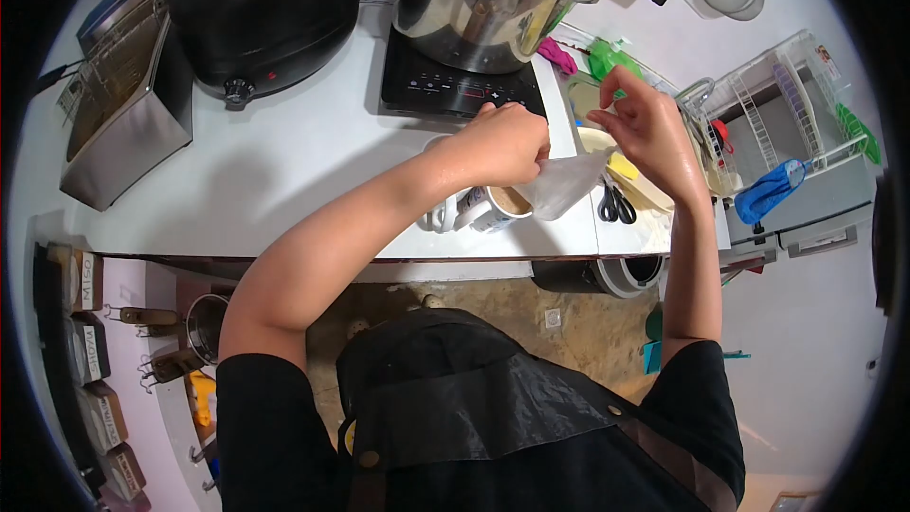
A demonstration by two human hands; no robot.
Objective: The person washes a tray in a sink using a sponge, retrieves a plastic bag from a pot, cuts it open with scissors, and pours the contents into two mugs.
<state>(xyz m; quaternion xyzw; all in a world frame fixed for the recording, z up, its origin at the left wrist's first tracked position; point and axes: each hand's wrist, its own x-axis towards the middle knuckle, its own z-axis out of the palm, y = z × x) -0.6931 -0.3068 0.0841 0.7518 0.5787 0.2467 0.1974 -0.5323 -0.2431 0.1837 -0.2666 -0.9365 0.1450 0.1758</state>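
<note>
My left hand (507, 142) is closed, its fingers pinching the edge of a translucent plastic bag (567, 188). The bag hangs slack beside a white printed mug (493, 215) that holds a light brown liquid. Another white handle or cup (442, 214) shows partly beneath my left wrist. Raised over the right end of the counter, my right hand (649, 128) has curled fingers, with a gap between thumb and forefinger and nothing visible in it. Below it lie black-handled scissors (618, 205) and a yellow piece (623, 167), perhaps a sponge.
A large steel pot (488, 19) sits on a black induction cooker (455, 85) at the back. To the left are a black appliance (261, 14) and a steel fryer-like box (128, 123). A dish rack (758, 114) stands right. The counter's front edge (379, 257) runs before me.
</note>
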